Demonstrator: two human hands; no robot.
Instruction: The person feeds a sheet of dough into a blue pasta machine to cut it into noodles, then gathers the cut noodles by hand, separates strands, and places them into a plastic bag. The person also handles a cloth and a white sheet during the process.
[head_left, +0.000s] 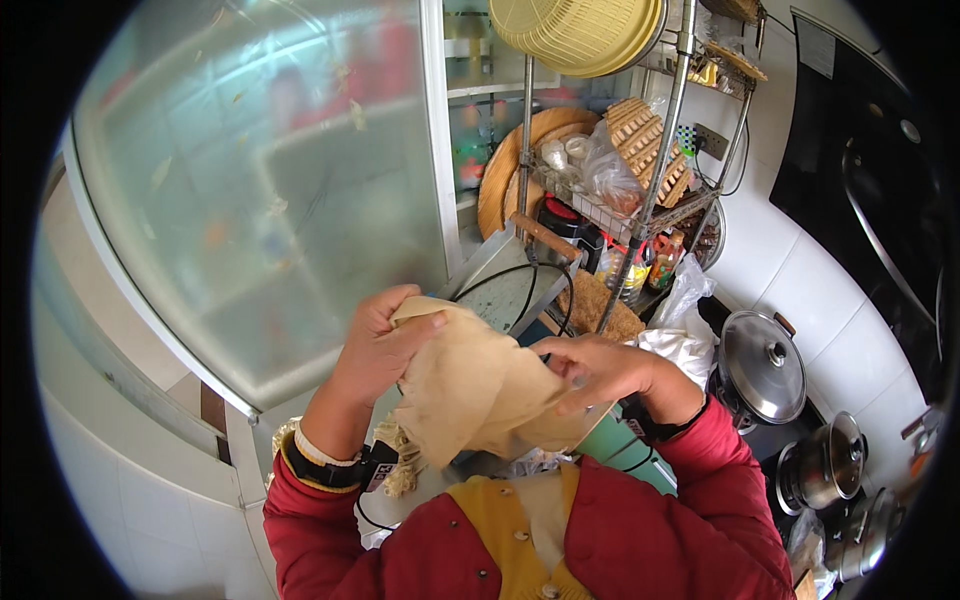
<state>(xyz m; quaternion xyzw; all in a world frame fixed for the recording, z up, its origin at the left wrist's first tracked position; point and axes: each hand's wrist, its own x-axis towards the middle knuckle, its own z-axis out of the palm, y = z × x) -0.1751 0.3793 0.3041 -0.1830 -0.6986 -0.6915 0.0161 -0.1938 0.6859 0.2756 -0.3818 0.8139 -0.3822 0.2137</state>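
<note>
Between my hands hangs a thin, floppy tan sheet [475, 375], folded over itself in layers like tofu skin. My left hand [382, 338] pinches its upper left corner, thumb on top. At the sheet's right edge, the bent fingers and thumb of my right hand [612, 368] close on it; part of that grip is hidden. Below the sheet, beside my left wrist, lies a pale, fringed bundle [402, 468], mostly covered. The surface under the sheet barely shows.
A frosted glass panel [270, 200] stands at the left. Behind my hands, a metal rack [660, 130] carries yellow baskets [575, 30], bags and bottles. On the right are a lidded pan [765, 365], a steel pot [835, 470] and a white plastic bag [685, 310].
</note>
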